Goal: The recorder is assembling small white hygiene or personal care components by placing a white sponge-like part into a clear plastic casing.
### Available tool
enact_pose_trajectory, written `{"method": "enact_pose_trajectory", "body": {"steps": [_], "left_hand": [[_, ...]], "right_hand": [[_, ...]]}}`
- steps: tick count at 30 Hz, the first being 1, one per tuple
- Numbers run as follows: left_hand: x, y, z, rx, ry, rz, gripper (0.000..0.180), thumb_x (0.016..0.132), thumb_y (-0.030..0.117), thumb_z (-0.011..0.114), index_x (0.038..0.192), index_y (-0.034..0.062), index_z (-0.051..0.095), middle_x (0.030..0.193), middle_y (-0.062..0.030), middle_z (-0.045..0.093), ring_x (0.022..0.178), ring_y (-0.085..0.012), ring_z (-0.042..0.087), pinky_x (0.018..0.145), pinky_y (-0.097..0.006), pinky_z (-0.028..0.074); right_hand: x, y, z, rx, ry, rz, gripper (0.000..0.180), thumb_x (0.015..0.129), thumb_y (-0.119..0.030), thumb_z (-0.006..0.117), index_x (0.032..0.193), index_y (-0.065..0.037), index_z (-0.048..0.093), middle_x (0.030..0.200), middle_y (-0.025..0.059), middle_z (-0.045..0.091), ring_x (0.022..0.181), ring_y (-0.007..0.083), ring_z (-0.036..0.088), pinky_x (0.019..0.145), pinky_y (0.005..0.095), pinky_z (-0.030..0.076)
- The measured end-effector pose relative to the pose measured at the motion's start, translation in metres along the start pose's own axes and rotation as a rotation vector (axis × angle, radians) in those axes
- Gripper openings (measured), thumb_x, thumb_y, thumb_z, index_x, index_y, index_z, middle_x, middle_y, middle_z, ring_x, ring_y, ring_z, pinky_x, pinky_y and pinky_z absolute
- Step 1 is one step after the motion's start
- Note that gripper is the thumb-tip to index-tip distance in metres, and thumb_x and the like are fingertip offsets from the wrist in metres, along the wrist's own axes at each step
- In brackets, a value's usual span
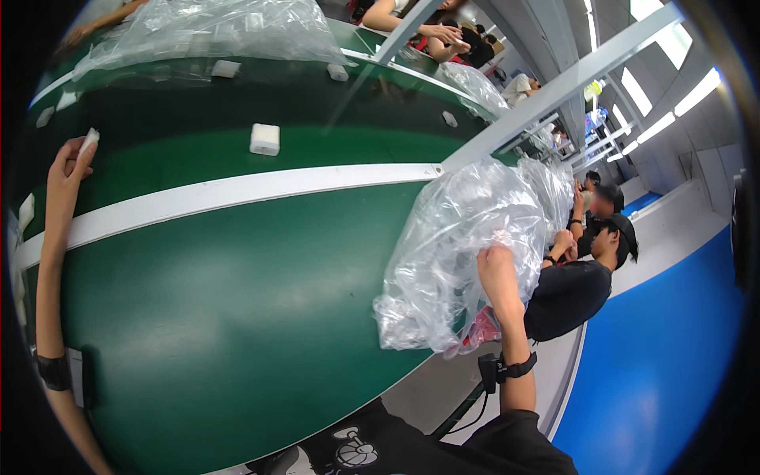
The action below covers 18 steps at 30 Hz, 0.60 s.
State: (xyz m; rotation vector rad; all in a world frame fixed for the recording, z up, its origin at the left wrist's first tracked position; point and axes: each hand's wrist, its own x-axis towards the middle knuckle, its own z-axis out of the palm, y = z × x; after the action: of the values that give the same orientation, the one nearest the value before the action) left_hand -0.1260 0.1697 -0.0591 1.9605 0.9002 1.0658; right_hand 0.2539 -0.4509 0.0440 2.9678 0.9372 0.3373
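Observation:
At the far left, over the dark green belt (178,99), my left hand (70,162) is closed round a small white block (89,141), held between thumb and fingers. On the right, my right hand (499,269) is at a big crumpled clear plastic bag (427,269), its fingertips hidden by shiny plastic. Whether they grip anything does not show. Something red (481,328) shows at the bag's lower end. Another white block (265,139) with rounded edges sits on the belt between my hands.
A white rail (237,190) divides the belt from the green table (222,317) before me. More white blocks (226,69) lie farther along the belt. Another clear bag (229,32) lies across it. A grey metal post (554,91) slants above the right bag. Co-workers (574,293) sit beyond.

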Motion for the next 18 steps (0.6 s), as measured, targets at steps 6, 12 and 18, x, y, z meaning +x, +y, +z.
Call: {"method": "enact_pose_trajectory", "body": {"steps": [6,12,18], "left_hand": [[-0.004,0.015,0.015,-0.077,-0.118,0.067,0.033,0.097,0.026,0.068,0.118,0.0008,0.062,0.099,-0.0001,0.057,0.085,-0.0066,0.052,0.081,-0.022,0.042],[-0.009,0.031,0.023,-0.084,-0.140,0.091,0.027,0.095,0.022,0.069,0.113,0.0028,0.062,0.100,0.0011,0.052,0.086,-0.0067,0.053,0.081,-0.022,0.040],[-0.013,0.040,0.023,-0.257,-0.188,0.127,0.029,0.095,0.013,0.068,0.120,0.0016,0.059,0.105,0.0020,0.051,0.093,-0.0062,0.055,0.083,-0.020,0.043]], "right_hand": [[0.012,0.021,0.004,0.098,0.070,-0.050,0.028,0.084,-0.004,0.061,0.107,0.013,0.060,0.096,0.0344,0.064,0.093,0.0527,0.061,0.083,0.0501,0.049],[0.022,0.059,0.051,0.116,0.244,-0.147,0.036,0.086,-0.015,0.067,0.114,0.007,0.062,0.091,0.0309,0.067,0.090,0.0497,0.064,0.080,0.0507,0.052],[0.006,-0.079,-0.050,-0.269,-0.237,-0.085,0.042,0.085,-0.029,0.071,0.108,0.004,0.063,0.083,0.0234,0.069,0.073,0.0428,0.068,0.070,0.0502,0.054]]}}
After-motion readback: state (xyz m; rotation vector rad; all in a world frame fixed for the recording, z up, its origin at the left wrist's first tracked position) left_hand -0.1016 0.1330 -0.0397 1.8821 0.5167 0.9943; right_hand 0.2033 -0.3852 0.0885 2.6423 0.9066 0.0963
